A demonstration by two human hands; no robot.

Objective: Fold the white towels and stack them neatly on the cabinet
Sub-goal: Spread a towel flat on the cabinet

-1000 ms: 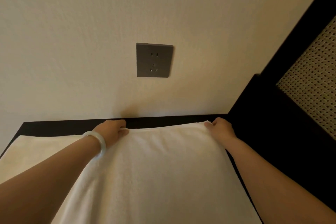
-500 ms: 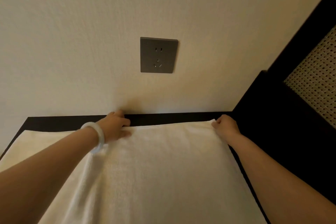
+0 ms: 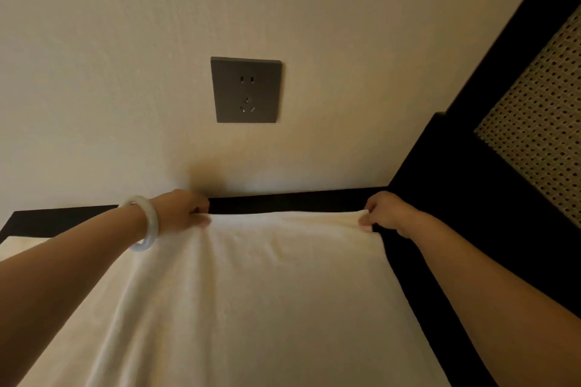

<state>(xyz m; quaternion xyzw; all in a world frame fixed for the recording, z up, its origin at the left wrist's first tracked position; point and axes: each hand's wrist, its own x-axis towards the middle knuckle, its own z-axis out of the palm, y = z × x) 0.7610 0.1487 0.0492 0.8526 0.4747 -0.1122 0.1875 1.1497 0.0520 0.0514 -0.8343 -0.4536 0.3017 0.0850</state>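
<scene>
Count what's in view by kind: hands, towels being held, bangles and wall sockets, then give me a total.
Hands: 2, left hand and right hand
Held towels: 1, white towel, pinched by both hands
Bangles: 1, bangle on the left wrist
Wall sockets: 1, wall socket
Total: 5

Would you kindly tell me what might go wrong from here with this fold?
1. The left hand and right hand pinch only the far corners of the white towel; if either grip slips, that corner may drop and skew the fold.
2. Wrinkles run down from the left corner and could be pressed in.
3. A cloth layer shows to the left, so edges may end up misaligned.
</scene>
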